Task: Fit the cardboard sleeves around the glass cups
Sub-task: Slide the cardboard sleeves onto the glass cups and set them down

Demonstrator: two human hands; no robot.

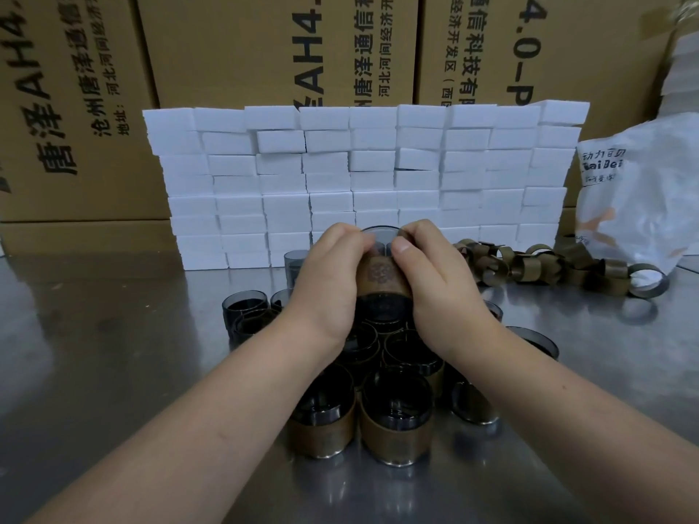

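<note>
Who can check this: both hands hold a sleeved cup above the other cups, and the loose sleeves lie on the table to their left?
Wrong side. The head view shows the loose sleeves on the table to the right of the right hand. The sleeved cup part is right.

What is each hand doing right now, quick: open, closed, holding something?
Left hand: closed, gripping the glass cup with its cardboard sleeve.
Right hand: closed, gripping the same cup and sleeve.
</note>
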